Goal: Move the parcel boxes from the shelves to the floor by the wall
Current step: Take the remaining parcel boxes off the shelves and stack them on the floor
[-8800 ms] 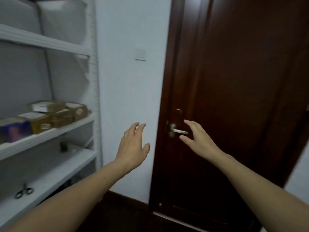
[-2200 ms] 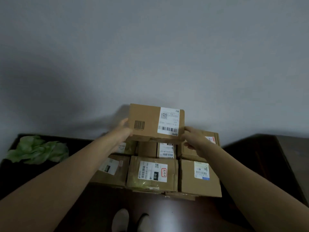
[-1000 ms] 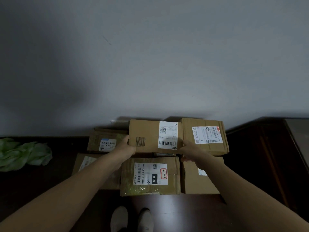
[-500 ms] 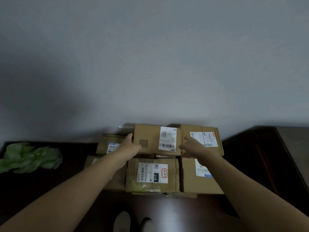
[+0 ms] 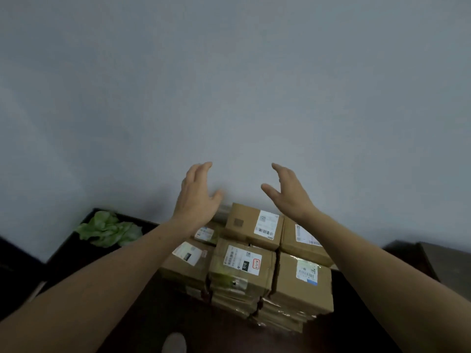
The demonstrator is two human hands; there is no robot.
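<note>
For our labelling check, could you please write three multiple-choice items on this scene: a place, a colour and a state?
1. Where does the green bundle lie, relative to the boxes?
A. On top of them
B. On the floor to their left
C. On the floor to their right
2. What colour frames the handwritten tag on the front middle box?
A. Blue
B. Yellow
C. Red
3. How are the left hand and the right hand?
A. Both open, holding nothing
B. Both gripping a box
C. Both flat on the floor
Answers: 1 B, it lies left of them; 2 C, the border is red; 3 A, fingers spread, touching nothing.
</note>
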